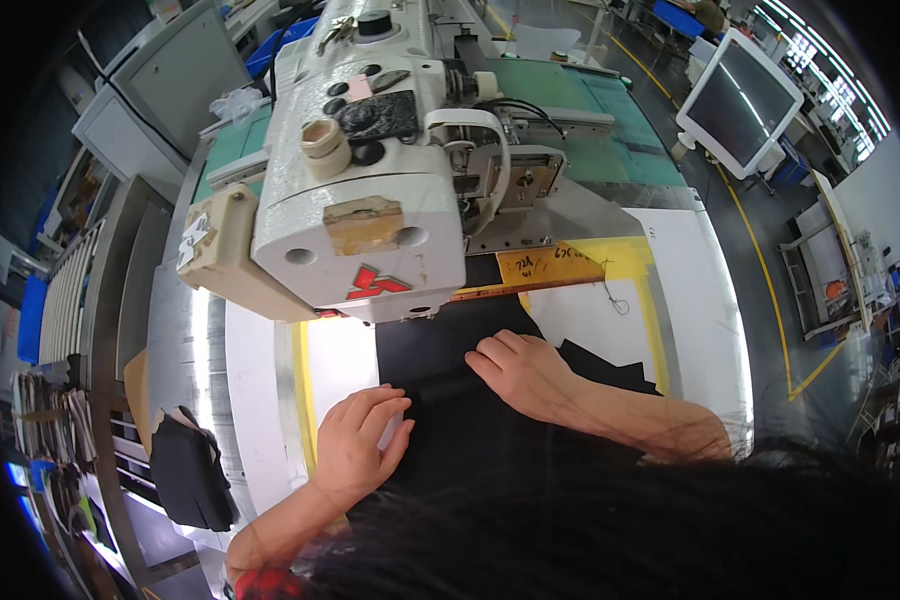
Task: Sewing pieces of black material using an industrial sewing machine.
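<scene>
Black fabric [450, 395] runs from under the head of a white industrial sewing machine [360, 255] toward my body. My left hand [358, 445] is at the fabric's left edge, its fingertips touching the cloth and its thumb apart from the bent fingers. On the right part of the fabric lies my right hand [525, 375], fingers curled together against the cloth; its thumb is hidden. An orange-yellow template strip [550, 268] with handwriting lies across the cloth at the machine. Where the needle meets the fabric is hidden behind the machine head.
Folded black pieces [195, 470] lie on the left side of the table. More black cloth [610, 368] sits beyond my right forearm. Yellow tape [655, 335] borders the white work surface. A monitor [740, 103] stands at the far right, a grey cabinet [175, 75] at the far left.
</scene>
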Demonstrator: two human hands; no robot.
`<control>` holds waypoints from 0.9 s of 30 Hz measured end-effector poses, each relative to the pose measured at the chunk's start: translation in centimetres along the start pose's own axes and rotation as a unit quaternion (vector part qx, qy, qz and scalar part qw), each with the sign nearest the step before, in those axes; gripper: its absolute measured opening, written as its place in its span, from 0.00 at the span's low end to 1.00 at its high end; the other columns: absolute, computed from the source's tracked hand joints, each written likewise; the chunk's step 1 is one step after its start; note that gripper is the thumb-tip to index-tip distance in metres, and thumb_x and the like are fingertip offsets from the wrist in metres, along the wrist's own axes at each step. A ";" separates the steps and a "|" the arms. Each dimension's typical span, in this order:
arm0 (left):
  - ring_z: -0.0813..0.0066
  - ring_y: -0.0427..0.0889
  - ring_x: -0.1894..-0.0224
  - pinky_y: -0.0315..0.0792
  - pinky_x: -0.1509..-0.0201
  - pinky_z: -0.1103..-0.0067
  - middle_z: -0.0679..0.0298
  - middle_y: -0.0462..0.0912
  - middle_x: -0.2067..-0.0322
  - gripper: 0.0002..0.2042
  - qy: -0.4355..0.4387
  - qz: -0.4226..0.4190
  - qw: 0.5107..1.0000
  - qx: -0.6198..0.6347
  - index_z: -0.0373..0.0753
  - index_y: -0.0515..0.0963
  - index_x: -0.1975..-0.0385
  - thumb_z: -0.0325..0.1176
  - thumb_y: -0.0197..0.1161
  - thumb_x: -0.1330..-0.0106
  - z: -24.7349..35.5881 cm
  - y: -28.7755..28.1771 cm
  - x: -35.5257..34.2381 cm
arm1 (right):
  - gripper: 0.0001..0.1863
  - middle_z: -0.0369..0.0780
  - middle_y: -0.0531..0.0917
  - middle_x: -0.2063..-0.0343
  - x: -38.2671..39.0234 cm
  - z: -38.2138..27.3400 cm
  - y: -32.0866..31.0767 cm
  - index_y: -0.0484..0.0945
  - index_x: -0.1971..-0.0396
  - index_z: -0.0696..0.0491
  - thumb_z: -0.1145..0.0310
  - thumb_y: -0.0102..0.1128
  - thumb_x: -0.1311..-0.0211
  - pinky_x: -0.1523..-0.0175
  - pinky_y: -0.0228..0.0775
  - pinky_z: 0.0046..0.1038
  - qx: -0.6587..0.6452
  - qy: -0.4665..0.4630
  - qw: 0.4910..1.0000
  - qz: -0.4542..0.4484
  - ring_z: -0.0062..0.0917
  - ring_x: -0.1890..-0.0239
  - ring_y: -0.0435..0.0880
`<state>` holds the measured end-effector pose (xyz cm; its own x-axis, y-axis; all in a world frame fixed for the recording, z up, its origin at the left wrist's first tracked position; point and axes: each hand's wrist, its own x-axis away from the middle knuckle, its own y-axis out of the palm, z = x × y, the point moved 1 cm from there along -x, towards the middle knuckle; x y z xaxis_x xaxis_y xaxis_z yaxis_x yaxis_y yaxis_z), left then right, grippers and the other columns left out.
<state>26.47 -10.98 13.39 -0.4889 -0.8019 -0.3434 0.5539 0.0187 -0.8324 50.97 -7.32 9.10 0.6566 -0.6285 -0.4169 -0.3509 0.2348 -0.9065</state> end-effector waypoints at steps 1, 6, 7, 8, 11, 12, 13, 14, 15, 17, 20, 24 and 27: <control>0.63 0.82 0.56 0.75 0.56 0.70 0.63 0.80 0.59 0.14 0.001 -0.006 1.000 0.007 0.40 0.78 0.59 0.27 0.69 0.47 -0.5 -0.1 0.4 | 0.11 0.35 0.73 0.70 0.0 -0.1 0.0 0.77 0.68 0.53 0.69 0.58 0.54 0.65 0.74 0.22 0.007 0.007 1.000 -0.002 0.24 0.65 0.76; 0.64 0.81 0.62 0.75 0.61 0.71 0.63 0.79 0.63 0.14 0.038 -0.021 0.999 0.006 0.41 0.77 0.61 0.28 0.70 0.47 -2.7 -0.3 1.5 | 0.13 0.37 0.79 0.64 -0.4 0.4 -0.1 0.79 0.63 0.54 0.70 0.61 0.52 0.62 0.75 0.29 -0.020 0.036 0.997 0.067 0.29 0.63 0.80; 0.65 0.81 0.61 0.75 0.61 0.72 0.63 0.79 0.62 0.14 0.049 -0.033 0.998 0.013 0.41 0.77 0.61 0.29 0.70 0.47 -2.6 -0.3 1.5 | 0.15 0.38 0.81 0.66 -0.4 0.7 -0.5 0.79 0.62 0.54 0.72 0.64 0.53 0.61 0.75 0.31 -0.040 0.058 0.995 0.072 0.31 0.64 0.81; 0.65 0.81 0.61 0.75 0.60 0.72 0.64 0.79 0.61 0.14 0.060 -0.044 0.997 0.020 0.41 0.77 0.60 0.29 0.71 0.47 -2.4 -0.2 1.4 | 0.15 0.38 0.81 0.66 -0.7 0.9 -1.0 0.79 0.62 0.54 0.72 0.64 0.53 0.61 0.75 0.31 -0.039 0.060 0.995 0.072 0.31 0.64 0.81; 0.62 0.81 0.54 0.75 0.53 0.71 0.61 0.79 0.55 0.18 0.132 -0.086 0.987 0.044 0.40 0.77 0.55 0.34 0.71 0.45 -1.7 1.7 0.5 | 0.16 0.42 0.84 0.66 -1.3 2.0 -2.6 0.80 0.61 0.54 0.75 0.66 0.53 0.59 0.76 0.34 -0.116 0.174 0.975 0.070 0.38 0.63 0.83; 0.62 0.81 0.54 0.75 0.53 0.71 0.61 0.79 0.55 0.18 0.134 -0.088 0.986 0.044 0.40 0.77 0.55 0.34 0.71 0.45 -1.0 2.2 -0.1 | 0.16 0.42 0.84 0.66 -1.7 2.2 -3.4 0.80 0.61 0.54 0.75 0.66 0.53 0.59 0.76 0.34 -0.116 0.176 0.975 0.072 0.38 0.63 0.83; 0.58 0.79 0.50 0.73 0.48 0.69 0.58 0.78 0.52 0.21 0.129 -0.083 0.988 0.025 0.38 0.76 0.52 0.37 0.70 0.44 -0.2 2.7 -0.6 | 0.15 0.43 0.84 0.66 -2.2 2.4 -3.9 0.80 0.61 0.55 0.75 0.65 0.52 0.59 0.75 0.34 -0.135 0.181 0.968 0.106 0.39 0.64 0.83; 0.54 0.77 0.46 0.72 0.44 0.67 0.55 0.76 0.48 0.24 0.126 -0.078 0.989 0.009 0.37 0.74 0.49 0.40 0.70 0.43 0.6 3.1 -1.1 | 0.14 0.44 0.84 0.66 -2.6 2.3 -4.8 0.79 0.61 0.56 0.75 0.63 0.51 0.60 0.75 0.34 -0.151 0.188 0.961 0.137 0.41 0.64 0.83; 0.54 0.77 0.46 0.72 0.44 0.67 0.55 0.76 0.48 0.24 0.127 -0.077 0.989 0.009 0.37 0.74 0.49 0.40 0.70 0.43 0.8 3.6 -1.6 | 0.12 0.44 0.84 0.66 -2.8 2.2 -5.7 0.78 0.59 0.56 0.71 0.63 0.43 0.60 0.74 0.32 -0.148 0.186 0.959 0.153 0.39 0.65 0.83; 0.46 0.73 0.42 0.67 0.38 0.63 0.47 0.72 0.44 0.28 0.074 -0.031 0.997 -0.002 0.33 0.72 0.46 0.45 0.68 0.41 0.5 5.5 -3.0 | 0.11 0.44 0.83 0.67 -3.0 1.6 -7.6 0.78 0.59 0.57 0.69 0.61 0.40 0.61 0.73 0.30 -0.221 0.236 0.933 0.160 0.36 0.66 0.83; 0.43 0.73 0.44 0.68 0.40 0.61 0.43 0.73 0.46 0.29 0.051 -0.045 0.991 0.117 0.29 0.70 0.46 0.46 0.67 0.39 0.9 7.2 -4.3 | 0.12 0.43 0.82 0.71 -2.5 0.9 -9.2 0.77 0.58 0.60 0.65 0.56 0.32 0.62 0.70 0.25 -0.322 0.291 0.885 0.168 0.26 0.69 0.81; 0.42 0.78 0.54 0.72 0.48 0.61 0.41 0.78 0.58 0.25 0.003 -0.089 0.976 0.198 0.26 0.74 0.53 0.45 0.64 0.35 5.3 7.0 -5.4 | 0.14 0.35 0.81 0.69 -2.1 -1.3 -10.7 0.77 0.57 0.61 0.64 0.56 0.30 0.57 0.68 0.19 -0.415 0.330 0.841 0.105 0.14 0.65 0.76; 0.44 0.78 0.73 0.72 0.66 0.63 0.45 0.77 0.78 0.17 -0.038 -0.114 0.919 0.376 0.26 0.79 0.69 0.39 0.57 0.29 6.4 9.8 -4.5 | 0.14 0.32 0.79 0.71 -2.2 -1.8 -11.7 0.77 0.58 0.60 0.63 0.55 0.30 0.60 0.67 0.19 -0.369 0.295 0.866 0.161 0.13 0.67 0.74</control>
<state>38.38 -11.00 9.51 -0.6174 -0.7736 -0.1423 0.7660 -0.5501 -0.3327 52.44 -10.05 20.76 0.0660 -0.9397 -0.3356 -0.9271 0.0666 -0.3689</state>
